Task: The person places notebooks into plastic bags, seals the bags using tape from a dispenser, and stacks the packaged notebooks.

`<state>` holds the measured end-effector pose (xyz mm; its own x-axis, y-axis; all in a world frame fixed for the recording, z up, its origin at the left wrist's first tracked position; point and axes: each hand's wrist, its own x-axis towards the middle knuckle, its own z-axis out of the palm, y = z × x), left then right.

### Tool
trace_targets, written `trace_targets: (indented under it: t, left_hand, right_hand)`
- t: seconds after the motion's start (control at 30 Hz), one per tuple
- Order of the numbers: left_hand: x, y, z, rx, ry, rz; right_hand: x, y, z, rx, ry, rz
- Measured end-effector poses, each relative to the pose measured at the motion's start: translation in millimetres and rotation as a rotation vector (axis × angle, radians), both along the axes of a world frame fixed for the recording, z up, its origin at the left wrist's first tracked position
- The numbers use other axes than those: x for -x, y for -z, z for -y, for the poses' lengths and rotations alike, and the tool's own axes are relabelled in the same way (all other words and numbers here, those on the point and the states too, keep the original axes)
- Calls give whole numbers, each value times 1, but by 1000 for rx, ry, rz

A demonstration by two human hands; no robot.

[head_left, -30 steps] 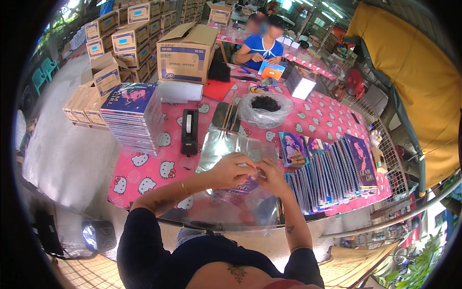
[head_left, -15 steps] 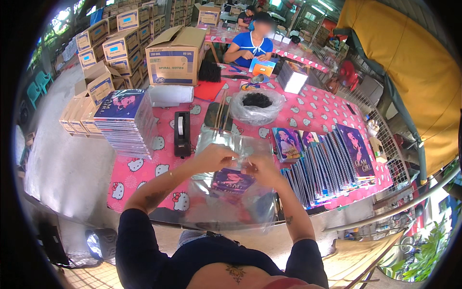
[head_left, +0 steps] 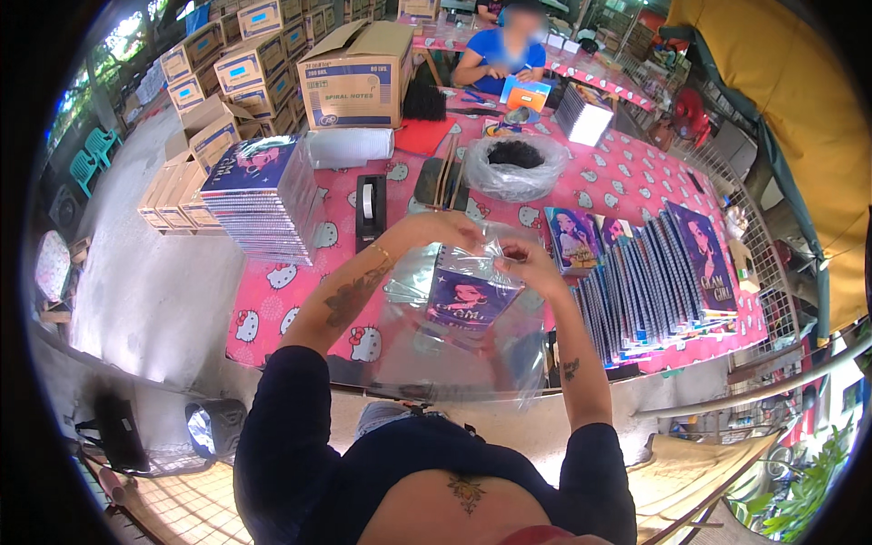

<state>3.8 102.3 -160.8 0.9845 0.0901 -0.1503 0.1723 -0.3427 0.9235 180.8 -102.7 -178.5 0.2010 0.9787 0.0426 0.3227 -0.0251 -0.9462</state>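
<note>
The scene is lit by bright, even daylight, admitted from the open side beyond the stacked brown cardboard boxes (head_left: 263,54), where foliage is washed out to near white. Only soft, short shadows are cast on the pink patterned tablecloth (head_left: 300,291). Glare is thrown off the clear plastic sleeve (head_left: 454,336), by which the purple-covered notebook (head_left: 468,300) inside is partly veiled. Strong fisheye distortion is seen: straight edges are bent toward the rim, and a black vignette is left around the circular field. Sharpness is held near the boxes and is lost toward the rim. A face behind the boxes is blurred.
</note>
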Motion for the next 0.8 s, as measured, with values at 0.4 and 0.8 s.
trace_targets:
  t: [0.4, 0.8]
  left_hand:
    - [118, 106, -41, -1120, -1278, 168]
    - [133, 172, -18, 450, -1441, 506]
  right_hand:
    - [24, -10, 7, -92, 175, 27]
    - [28, -5, 19, -120, 180, 66]
